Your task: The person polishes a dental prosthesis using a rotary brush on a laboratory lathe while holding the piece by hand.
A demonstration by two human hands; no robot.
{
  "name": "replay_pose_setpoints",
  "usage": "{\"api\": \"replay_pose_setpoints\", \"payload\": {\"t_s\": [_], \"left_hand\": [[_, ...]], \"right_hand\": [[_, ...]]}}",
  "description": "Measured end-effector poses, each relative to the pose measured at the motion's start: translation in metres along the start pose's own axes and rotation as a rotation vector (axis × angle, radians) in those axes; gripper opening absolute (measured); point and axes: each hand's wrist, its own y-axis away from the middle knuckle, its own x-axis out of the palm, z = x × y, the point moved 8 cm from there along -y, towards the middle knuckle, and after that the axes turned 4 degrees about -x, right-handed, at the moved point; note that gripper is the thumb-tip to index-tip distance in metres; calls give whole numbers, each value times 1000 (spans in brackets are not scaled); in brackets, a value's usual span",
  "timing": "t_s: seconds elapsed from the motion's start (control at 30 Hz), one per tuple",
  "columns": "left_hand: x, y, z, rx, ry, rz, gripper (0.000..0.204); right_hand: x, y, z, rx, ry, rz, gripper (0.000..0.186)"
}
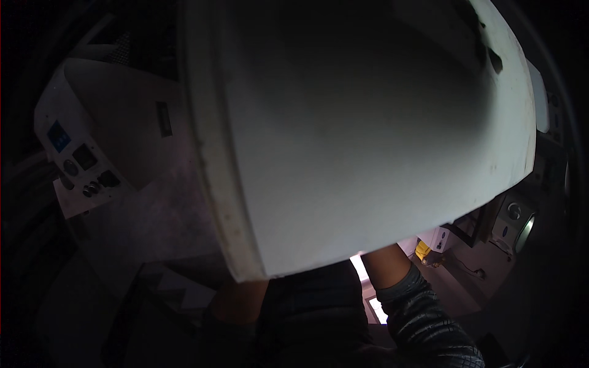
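A large white housing or panel (368, 159) fills the middle of the head view, very close to me. Its left side has a thick pale rim, and dark openings show near its upper right edge. My left forearm (239, 300) runs up under the panel's lower left corner. Farther right, my right forearm (389, 267), with a dark sleeve pushed up, passes behind the lower edge. Both hands are hidden behind the panel, so I cannot tell what they hold or touch.
At the left stands a pale machine (86, 132) with a small blue display and several knobs. To the right are a white box (440, 238), a yellow object (423, 250) and a grey device (514, 222) with a round dial. The surroundings are dim.
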Motion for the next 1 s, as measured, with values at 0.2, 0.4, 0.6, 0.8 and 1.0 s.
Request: {"api": "replay_pose_setpoints", "payload": {"t_s": [0.2, 0.4, 0.6, 0.8, 1.0], "left_hand": [[-1, 3, 16, 26, -172, 40, 27], [7, 1, 20, -16, -120, 57, 26], [12, -2, 24, -198, 52, 51, 25], [35, -19, 20, -525, 521, 42, 25], [58, -19, 23, -665, 741, 60, 25]], "right_hand": [[0, 10, 4, 15, -37, -2, 32], [-10, 2, 2, 19, -5, -34, 32], [-2, -5, 1, 18, 11, -35, 32], [4, -14, 6, 1, -7, -39, 31], [3, -11, 4, 10, 7, -36, 31]]}}
